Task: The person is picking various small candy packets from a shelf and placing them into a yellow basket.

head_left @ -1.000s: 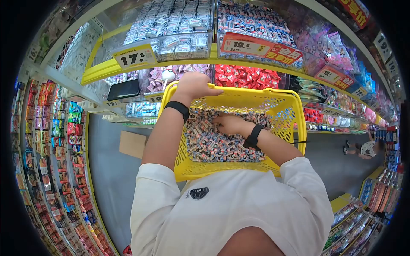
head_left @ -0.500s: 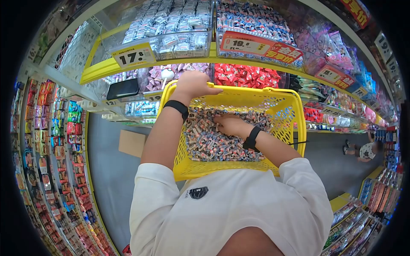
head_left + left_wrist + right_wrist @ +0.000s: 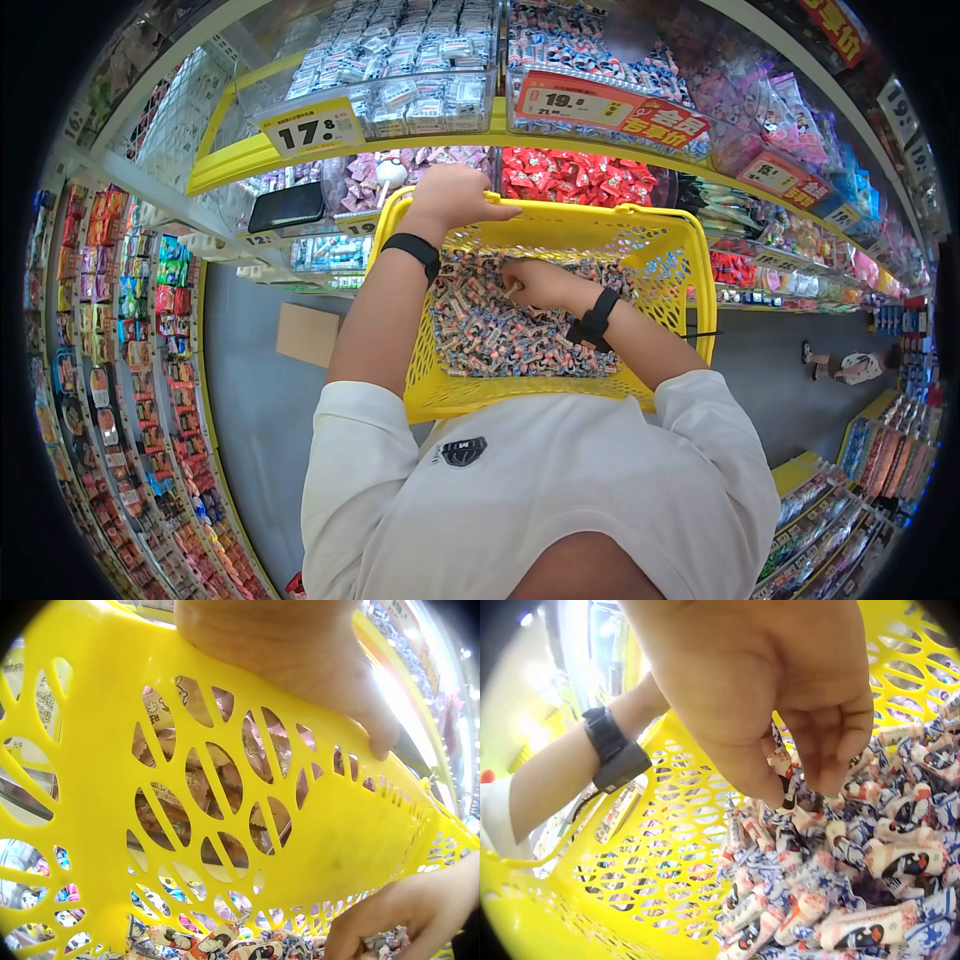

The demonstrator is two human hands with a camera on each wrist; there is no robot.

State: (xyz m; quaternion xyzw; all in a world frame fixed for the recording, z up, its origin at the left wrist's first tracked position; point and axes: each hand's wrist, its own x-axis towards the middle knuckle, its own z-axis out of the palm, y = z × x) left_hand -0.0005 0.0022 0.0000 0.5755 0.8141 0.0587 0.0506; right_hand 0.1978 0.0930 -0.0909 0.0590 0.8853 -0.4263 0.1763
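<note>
A yellow perforated basket (image 3: 425, 350) holds a thick layer of small wrapped candies (image 3: 500, 340). The left hand (image 3: 452, 200) grips its far rim near the far left corner; in the left wrist view that hand (image 3: 285, 660) lies over the top edge. Inside the basket is the right hand (image 3: 545, 284), just over the candies. In the right wrist view the right hand (image 3: 780, 697) has its fingers curled, with a wrapped candy (image 3: 782, 761) pinched between thumb and fingers. More candies (image 3: 870, 926) lie beneath and beside it.
Shelf bins of candy stand beyond the basket, with red packets (image 3: 575, 178) and price signs (image 3: 312, 130). A black phone (image 3: 287, 207) rests on the shelf edge. A cardboard piece (image 3: 307, 334) lies on the floor. Another person (image 3: 860, 367) is at the far right.
The right hand has lifted slightly from the candies, its fingers now curled in around one. The left hand keeps its grip on the rim. The person at the far right has shifted.
</note>
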